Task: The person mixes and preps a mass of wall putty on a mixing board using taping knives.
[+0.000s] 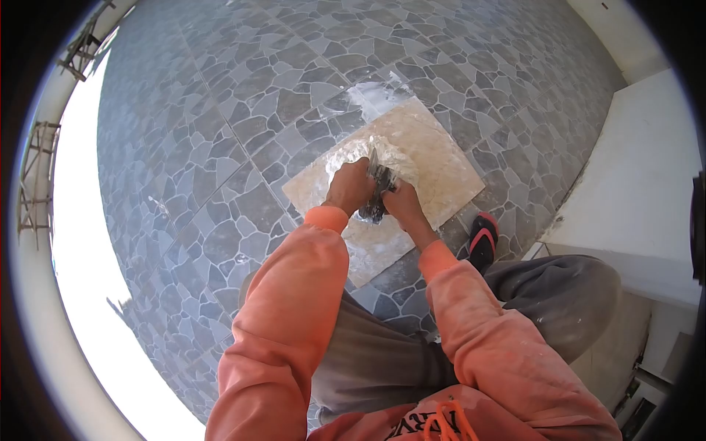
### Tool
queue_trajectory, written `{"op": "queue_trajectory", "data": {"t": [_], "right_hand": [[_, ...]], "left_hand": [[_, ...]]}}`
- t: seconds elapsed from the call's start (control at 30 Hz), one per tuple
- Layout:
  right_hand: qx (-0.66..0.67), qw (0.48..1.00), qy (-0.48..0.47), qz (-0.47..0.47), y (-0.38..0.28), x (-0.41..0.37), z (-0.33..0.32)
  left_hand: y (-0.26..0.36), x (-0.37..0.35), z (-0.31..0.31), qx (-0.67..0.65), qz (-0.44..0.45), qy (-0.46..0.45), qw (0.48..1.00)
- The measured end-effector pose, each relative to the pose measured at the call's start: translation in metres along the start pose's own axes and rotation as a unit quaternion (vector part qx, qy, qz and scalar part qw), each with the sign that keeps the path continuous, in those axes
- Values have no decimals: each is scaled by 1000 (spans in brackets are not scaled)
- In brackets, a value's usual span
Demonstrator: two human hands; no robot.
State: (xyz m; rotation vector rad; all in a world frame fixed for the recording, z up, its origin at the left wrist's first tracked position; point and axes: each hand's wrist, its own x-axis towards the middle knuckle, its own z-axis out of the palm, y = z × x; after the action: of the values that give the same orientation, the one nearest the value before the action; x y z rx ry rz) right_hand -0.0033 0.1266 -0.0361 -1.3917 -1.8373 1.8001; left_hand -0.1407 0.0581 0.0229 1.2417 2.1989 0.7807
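Observation:
A square beige tile (pixel 448 163) lies on the floor, with a mound of white paste (pixel 397 163) spread over its middle. Above the paste my two hands are close together. My left hand (pixel 351 185) is closed, knuckles up, against a dark, paste-smeared scraper (pixel 382 180) whose thin grey edge points away from me. From the other side my right hand (pixel 401 202) is closed on the same dark scraper. Whether there is one blade or two between the hands I cannot tell. White smears cover the tool's lower end.
Grey stone-patterned floor tiles (pixel 294 95) surround the beige tile. A white smear (pixel 376 95) marks the floor beyond its far corner. My sandalled foot (pixel 483 239) stands just right of the tile. A white wall or ledge (pixel 625 176) runs along the right; bright light fills the left edge.

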Motion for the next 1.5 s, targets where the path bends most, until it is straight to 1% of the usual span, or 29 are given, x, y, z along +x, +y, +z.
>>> {"op": "queue_trajectory", "data": {"t": [0.03, 0.1, 0.2, 0.3, 0.33, 0.37, 0.43, 0.5, 0.53, 0.6, 0.63, 0.67, 0.73, 0.77, 0.87, 0.97, 1.07, 1.17, 1.3, 1.4, 1.5], "right_hand": [[-11, 1000, -13, 12, -4, 0, -2], [-34, 998, -38, 36, -18, -4, -12], [-114, 992, -48, 5, -64, -19, -34], [-102, 991, -54, -73, -84, 7, -61], [-223, 971, -63, -64, -98, 23, -72], [-340, 936, -71, -52, -113, 41, -81], [-418, 900, -99, -70, -132, 74, -86], [-468, 869, -121, -107, -148, 95, -91], [-492, 851, -133, -127, -151, 111, -92], [-510, 831, -138, -173, -145, 157, -97], [-520, 819, -140, -197, -145, 165, -99], [-515, 819, -157, -200, -146, 175, -102], [-539, 791, -193, -218, -146, 199, -99], [-549, 776, -210, -227, -147, 213, -95], [-521, 776, -277, -225, -135, 252, -74], [-521, 758, -296, -257, -121, 277, -39], [-555, 709, -345, -266, -115, 298, -7], [-561, 700, -370, -240, -117, 291, 16], [-568, 679, -398, -240, -116, 284, 47], [-575, 636, -441, -266, -121, 275, 73], [-585, 599, -482, -257, -117, 268, 100]], "left_hand": [[-2, -3, 2, 0, -4, 13, 1000], [-6, -5, 10, -2, -27, 9, 1000], [-18, -5, 26, 16, -47, 1, 999], [-20, -3, 19, 34, -66, 6, 997], [-22, 1, 14, 28, -80, 24, 996], [-21, 3, 2, 10, -94, 18, 995], [-11, 3, -32, -25, -120, 4, 992], [-3, -7, -67, -43, -145, -29, 988], [-11, -13, -71, -61, -135, -1, 989], [-17, -28, -87, -119, -156, -1, 981], [-15, -37, -95, -150, -166, 1, 975], [-17, -47, -101, -173, -174, -1, 969], [-20, -68, -114, -217, -190, -3, 958], [-18, -77, -119, -234, -202, 8, 951], [-7, -103, -130, -271, -242, 33, 931], [5, -119, -137, -282, -276, 66, 917], [18, -128, -134, -289, -291, 104, 906], [30, -132, -133, -292, -294, 122, 902], [38, -137, -134, -303, -294, 142, 895], [39, -140, -135, -294, -297, 149, 896], [43, -141, -134, -286, -310, 142, 896]]}}
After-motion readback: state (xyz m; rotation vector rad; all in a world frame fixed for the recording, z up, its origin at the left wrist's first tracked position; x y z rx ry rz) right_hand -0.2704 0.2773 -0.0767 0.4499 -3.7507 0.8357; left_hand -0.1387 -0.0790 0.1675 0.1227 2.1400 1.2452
